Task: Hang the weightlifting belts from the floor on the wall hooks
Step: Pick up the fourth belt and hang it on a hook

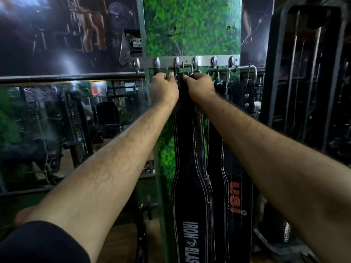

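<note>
A metal hook rail (204, 60) with several chrome hooks runs across a green leaf-patterned wall panel. A black belt with white stitching and white lettering (190, 168) hangs straight down from its metal buckle (183, 70) at the hooks in the middle of the rail. My left hand (164, 88) grips the top of this belt at the buckle's left side. From the right, my right hand (199, 86) pinches the same top end. A second black belt with red lettering (235, 190) hangs just to the right, partly behind the first.
More dark belts and buckles (245, 88) hang from the rail's right hooks. A mirror with a black bar (72, 77) covers the wall to the left. A black weight machine frame (307, 73) stands close on the right. Wooden floor shows below.
</note>
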Available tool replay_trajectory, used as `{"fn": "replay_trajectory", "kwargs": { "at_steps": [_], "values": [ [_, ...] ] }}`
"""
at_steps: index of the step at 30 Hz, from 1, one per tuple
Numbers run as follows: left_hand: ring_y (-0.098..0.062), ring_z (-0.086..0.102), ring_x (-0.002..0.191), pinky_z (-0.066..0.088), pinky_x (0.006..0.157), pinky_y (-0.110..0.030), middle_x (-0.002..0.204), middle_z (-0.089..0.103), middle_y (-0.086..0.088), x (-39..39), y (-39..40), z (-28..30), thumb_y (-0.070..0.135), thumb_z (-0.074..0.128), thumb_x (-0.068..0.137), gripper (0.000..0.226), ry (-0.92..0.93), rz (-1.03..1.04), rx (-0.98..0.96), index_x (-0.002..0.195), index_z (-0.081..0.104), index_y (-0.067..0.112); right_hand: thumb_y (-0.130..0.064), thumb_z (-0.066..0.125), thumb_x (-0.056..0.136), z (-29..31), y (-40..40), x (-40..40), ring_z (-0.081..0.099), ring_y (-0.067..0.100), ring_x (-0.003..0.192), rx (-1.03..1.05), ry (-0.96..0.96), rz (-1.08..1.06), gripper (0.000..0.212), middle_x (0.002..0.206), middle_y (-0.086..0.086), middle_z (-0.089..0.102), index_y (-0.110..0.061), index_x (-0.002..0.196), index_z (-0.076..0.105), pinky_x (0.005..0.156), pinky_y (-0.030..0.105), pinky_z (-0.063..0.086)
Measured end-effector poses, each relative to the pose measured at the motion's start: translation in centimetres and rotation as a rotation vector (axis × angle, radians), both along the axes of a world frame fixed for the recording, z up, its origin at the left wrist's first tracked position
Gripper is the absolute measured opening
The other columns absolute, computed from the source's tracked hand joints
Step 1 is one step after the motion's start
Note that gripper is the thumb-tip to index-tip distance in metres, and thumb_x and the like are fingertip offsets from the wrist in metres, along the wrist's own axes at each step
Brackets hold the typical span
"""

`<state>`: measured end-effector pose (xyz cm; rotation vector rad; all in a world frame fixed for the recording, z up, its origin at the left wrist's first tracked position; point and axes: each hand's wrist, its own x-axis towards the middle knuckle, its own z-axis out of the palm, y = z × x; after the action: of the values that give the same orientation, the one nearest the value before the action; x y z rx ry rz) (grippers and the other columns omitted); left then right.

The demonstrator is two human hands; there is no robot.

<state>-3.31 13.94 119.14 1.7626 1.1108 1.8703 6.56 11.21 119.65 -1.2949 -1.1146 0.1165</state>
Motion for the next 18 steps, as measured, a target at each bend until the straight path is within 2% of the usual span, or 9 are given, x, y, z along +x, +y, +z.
{"fn": "replay_trajectory", "kwargs": {
  "at_steps": [3, 5, 7, 9, 12, 14, 15, 17, 18],
  "values": [
    [-0.021, 0.065, 0.077, 0.048, 0.061, -0.027, 0.083, 0.068, -0.001, -0.1, 0.8, 0.1, 0.041, 0.057, 0.098, 0.032, -0.019, 0.013, -0.055, 0.085, 0.067, 0.013, -0.044, 0.067, 0.087, 0.1, 0.9, 0.2, 0.074, 0.028, 0.094, -0.05, 0.017, 0.003, 0.038, 0.101, 0.007, 0.077, -0.015, 0.11, 0.075, 0.088, 0.042, 0.061],
    [-0.021, 0.066, 0.082, 0.051, 0.068, -0.028, 0.088, 0.069, -0.001, -0.1, 1.1, -0.5, 0.041, 0.057, 0.098, 0.03, -0.042, -0.027, -0.087, 0.094, 0.07, 0.014, -0.046, 0.065, 0.09, -0.8, 0.6, -0.3, 0.072, 0.026, 0.099, -0.063, -0.017, -0.033, 0.04, 0.106, 0.006, 0.076, -0.016, 0.115, 0.073, 0.09, 0.038, 0.059],
    [-0.019, 0.065, 0.082, 0.049, 0.067, -0.026, 0.09, 0.07, -0.005, -0.2, 1.1, -1.5, 0.041, 0.057, 0.098, 0.031, -0.086, -0.115, -0.127, 0.099, 0.071, 0.013, -0.047, 0.058, 0.097, -2.5, -0.1, -0.8, 0.068, 0.025, 0.103, -0.018, -0.04, -0.074, 0.039, 0.115, 0.005, 0.073, -0.019, 0.122, 0.066, 0.089, 0.033, 0.054],
    [-0.023, 0.07, 0.088, 0.057, 0.074, -0.031, 0.098, 0.074, -0.009, -0.6, 1.2, -2.6, 0.041, 0.061, 0.097, 0.032, -0.214, -0.281, -0.228, 0.103, 0.073, 0.012, -0.044, 0.052, 0.101, -4.7, -1.2, -1.5, 0.066, 0.024, 0.104, 0.116, -0.02, -0.055, 0.039, 0.116, 0.003, 0.07, -0.018, 0.129, 0.058, 0.086, 0.029, 0.048],
    [-0.031, 0.075, 0.099, 0.062, 0.083, -0.046, 0.107, 0.077, -0.012, -2.2, 0.5, -4.5, 0.049, 0.067, 0.091, 0.046, -0.418, -0.647, -0.408, 0.116, 0.071, 0.01, -0.042, 0.058, 0.1, -8.8, -1.9, -1.8, 0.063, 0.007, 0.086, 0.258, 0.065, 0.063, 0.044, 0.1, -0.01, 0.066, -0.019, 0.137, 0.053, 0.074, 0.022, 0.049],
    [-0.031, 0.074, 0.104, 0.06, 0.09, -0.048, 0.112, 0.076, -0.015, -2.7, -0.2, -6.3, 0.051, 0.068, 0.09, 0.052, -0.437, -0.744, -0.384, 0.118, 0.07, 0.007, -0.038, 0.068, 0.094, -11.2, -1.5, -1.4, 0.06, -0.002, 0.069, 0.263, 0.077, 0.128, 0.04, 0.084, -0.014, 0.065, -0.023, 0.13, 0.058, 0.064, 0.022, 0.053],
    [-0.03, 0.073, 0.106, 0.059, 0.094, -0.049, 0.112, 0.076, -0.015, -2.8, -0.5, -7.1, 0.045, 0.068, 0.092, 0.043, -0.394, -0.741, -0.345, 0.112, 0.071, 0.006, -0.035, 0.073, 0.091, -12.2, -1.4, -1.3, 0.058, -0.002, 0.065, 0.277, 0.078, 0.153, 0.032, 0.077, -0.013, 0.065, -0.024, 0.119, 0.063, 0.062, 0.025, 0.053],
    [-0.029, 0.073, 0.097, 0.057, 0.097, -0.052, 0.1, 0.076, -0.015, -2.5, -1.3, -8.4, 0.023, 0.068, 0.095, 0.015, -0.287, -0.663, -0.277, 0.094, 0.072, 0.008, -0.032, 0.076, 0.087, -13.4, -1.5, -1.2, 0.055, 0.003, 0.059, 0.295, 0.094, 0.19, 0.011, 0.068, -0.011, 0.062, -0.026, 0.089, 0.067, 0.059, 0.03, 0.048],
    [-0.03, 0.072, 0.091, 0.058, 0.094, -0.052, 0.093, 0.075, -0.015, -2.2, -1.5, -9.0, 0.016, 0.068, 0.095, 0.012, -0.27, -0.629, -0.259, 0.086, 0.071, 0.01, -0.031, 0.076, 0.087, -13.9, -1.5, -1.1, 0.051, 0.005, 0.057, 0.277, 0.1, 0.209, 0.017, 0.063, -0.009, 0.059, -0.025, 0.077, 0.063, 0.055, 0.03, 0.044]
  ]
}}
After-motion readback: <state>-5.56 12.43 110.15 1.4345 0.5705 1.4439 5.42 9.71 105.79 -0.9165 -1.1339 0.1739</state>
